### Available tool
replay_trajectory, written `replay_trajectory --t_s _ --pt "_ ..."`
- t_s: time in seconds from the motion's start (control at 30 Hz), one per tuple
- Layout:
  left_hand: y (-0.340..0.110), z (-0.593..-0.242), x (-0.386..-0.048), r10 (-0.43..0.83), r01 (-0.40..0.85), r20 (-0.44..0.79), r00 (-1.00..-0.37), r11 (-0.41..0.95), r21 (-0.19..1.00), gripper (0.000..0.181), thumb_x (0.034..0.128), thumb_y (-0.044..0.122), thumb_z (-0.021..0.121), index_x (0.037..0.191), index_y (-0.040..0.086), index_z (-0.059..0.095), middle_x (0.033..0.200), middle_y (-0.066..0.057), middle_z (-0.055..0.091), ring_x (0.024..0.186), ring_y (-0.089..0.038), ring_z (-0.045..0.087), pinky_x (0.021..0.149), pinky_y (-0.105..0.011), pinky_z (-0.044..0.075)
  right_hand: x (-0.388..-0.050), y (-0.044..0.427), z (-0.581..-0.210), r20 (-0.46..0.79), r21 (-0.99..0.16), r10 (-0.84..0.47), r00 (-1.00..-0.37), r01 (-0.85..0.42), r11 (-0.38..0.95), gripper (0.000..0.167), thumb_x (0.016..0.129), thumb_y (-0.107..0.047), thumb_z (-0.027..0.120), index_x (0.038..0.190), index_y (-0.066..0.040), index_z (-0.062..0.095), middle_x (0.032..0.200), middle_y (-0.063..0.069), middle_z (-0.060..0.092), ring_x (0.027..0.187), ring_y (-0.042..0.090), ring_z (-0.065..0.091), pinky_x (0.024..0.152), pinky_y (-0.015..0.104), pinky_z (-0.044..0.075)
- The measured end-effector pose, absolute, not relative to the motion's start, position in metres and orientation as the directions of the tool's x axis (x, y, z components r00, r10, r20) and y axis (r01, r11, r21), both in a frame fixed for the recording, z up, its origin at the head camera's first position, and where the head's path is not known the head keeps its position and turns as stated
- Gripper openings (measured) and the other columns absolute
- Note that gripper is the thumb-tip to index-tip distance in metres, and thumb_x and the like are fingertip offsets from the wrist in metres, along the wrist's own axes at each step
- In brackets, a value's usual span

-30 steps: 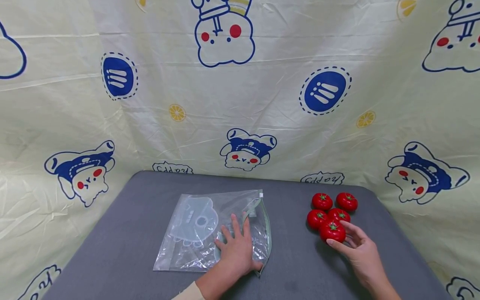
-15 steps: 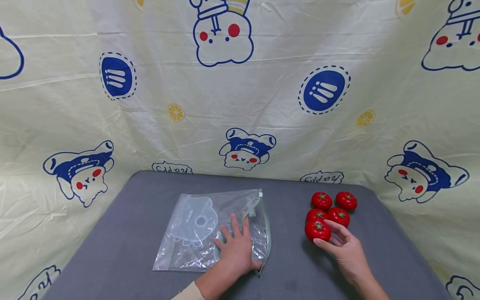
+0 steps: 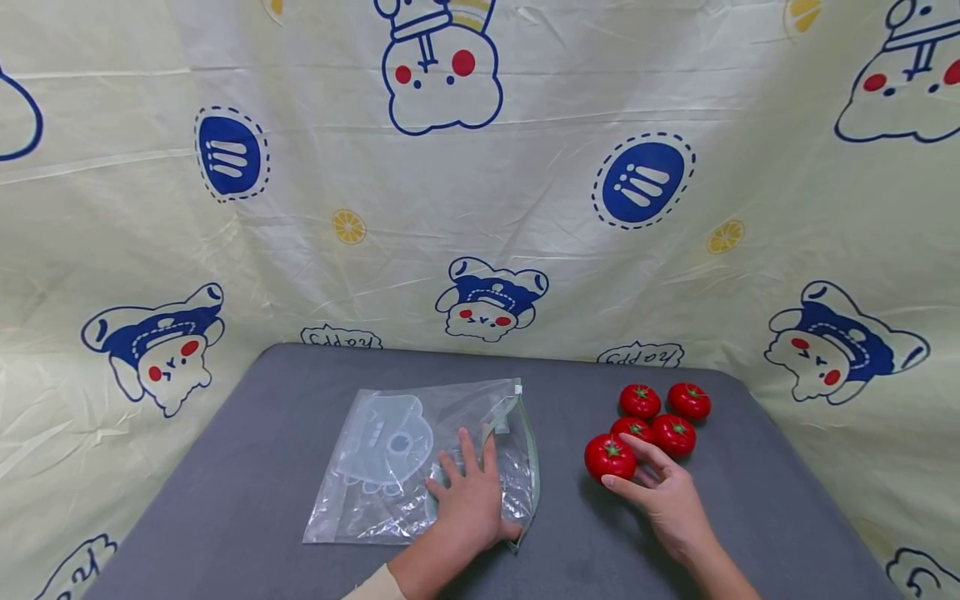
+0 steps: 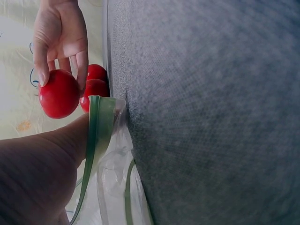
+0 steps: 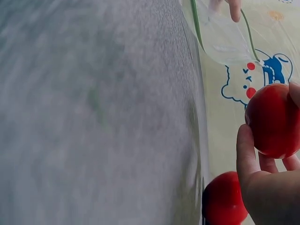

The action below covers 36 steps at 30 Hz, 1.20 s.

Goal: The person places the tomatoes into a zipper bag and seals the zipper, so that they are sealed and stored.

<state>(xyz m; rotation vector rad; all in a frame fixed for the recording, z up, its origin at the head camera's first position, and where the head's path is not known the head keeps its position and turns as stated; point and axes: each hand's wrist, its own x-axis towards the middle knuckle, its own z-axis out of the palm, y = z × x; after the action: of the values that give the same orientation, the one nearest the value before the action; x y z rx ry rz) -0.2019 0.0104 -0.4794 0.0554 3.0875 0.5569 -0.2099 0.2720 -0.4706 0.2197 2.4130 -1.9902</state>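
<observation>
A clear zip bag (image 3: 442,417) with a green-edged mouth and a pale printed figure lies flat, its mouth facing right. My left hand (image 3: 471,504) rests on it near the mouth, fingers spread and straight. In the left wrist view the bag's green edge (image 4: 93,136) stands up beside that wrist. To the right, my right hand (image 3: 671,504) holds a red tomato (image 3: 609,458) between thumb and fingers, raised off the table as the right wrist view of the same tomato (image 5: 274,121) shows. Several more red tomatoes (image 3: 673,436) sit behind the right hand.
A grey cloth-covered table (image 3: 247,492) carries everything. Behind and at both sides hangs a cream curtain (image 3: 300,275) with blue cartoon prints. Grey table surface (image 3: 566,417) lies between the bag and the tomatoes.
My right hand has carried the tomato leftward, away from the other tomatoes and closer to the bag. The left hand and the bag have stayed in place.
</observation>
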Motion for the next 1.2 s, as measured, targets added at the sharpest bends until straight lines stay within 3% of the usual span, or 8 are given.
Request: replay_trajectory --t_s 0.17,0.5,0.93,1.2 --pt "0.01 -0.48 -0.203 0.033 0.026 -0.012 -0.999 0.934 0.357 0.144 0.0494 0.053 0.101 0.163 0.015 0.021 0.168 -0.026 0.017 0.143 -0.062 0.032 0.102 -0.082 0.035 -0.212 0.265 -0.474 -0.07 -0.979 0.067 -0.995 0.082 0.185 0.074 0.088 -0.019 0.082 0.152 -0.012 0.047 0.141 0.001 0.05 0.11 0.002 0.063 0.088 0.021 0.058" --pt "0.009 -0.482 -0.203 0.048 0.04 -0.015 -0.999 0.941 0.336 0.143 0.0517 0.054 0.099 0.163 0.014 0.019 0.168 -0.027 0.018 0.142 -0.063 0.033 0.101 -0.082 0.036 -0.218 0.251 -0.476 -0.078 -0.984 0.007 -0.997 0.078 0.159 0.076 0.087 -0.013 0.082 0.152 -0.007 0.044 0.154 0.008 0.043 0.116 0.004 0.062 0.091 0.021 0.057" --pt "0.01 -0.484 -0.206 0.047 0.026 -0.052 -0.998 0.937 0.348 0.141 0.0537 0.054 0.099 0.163 0.016 0.018 0.169 -0.026 0.016 0.144 -0.063 0.03 0.102 -0.083 0.034 -0.224 0.233 -0.476 -0.065 -0.973 0.004 -0.998 0.064 0.223 0.072 0.082 -0.018 0.087 0.146 -0.011 0.054 0.146 0.013 0.056 0.121 0.027 0.06 0.089 0.025 0.058" --pt "0.011 -0.482 -0.207 0.046 0.02 -0.067 -0.997 0.938 0.345 0.139 0.055 0.055 0.098 0.163 0.015 0.019 0.169 -0.025 0.017 0.144 -0.062 0.029 0.103 -0.083 0.034 -0.228 0.222 -0.477 -0.065 -0.981 -0.036 -0.997 0.057 0.188 0.069 0.082 -0.013 0.087 0.143 -0.009 0.056 0.144 0.014 0.059 0.118 0.025 0.062 0.088 0.025 0.059"
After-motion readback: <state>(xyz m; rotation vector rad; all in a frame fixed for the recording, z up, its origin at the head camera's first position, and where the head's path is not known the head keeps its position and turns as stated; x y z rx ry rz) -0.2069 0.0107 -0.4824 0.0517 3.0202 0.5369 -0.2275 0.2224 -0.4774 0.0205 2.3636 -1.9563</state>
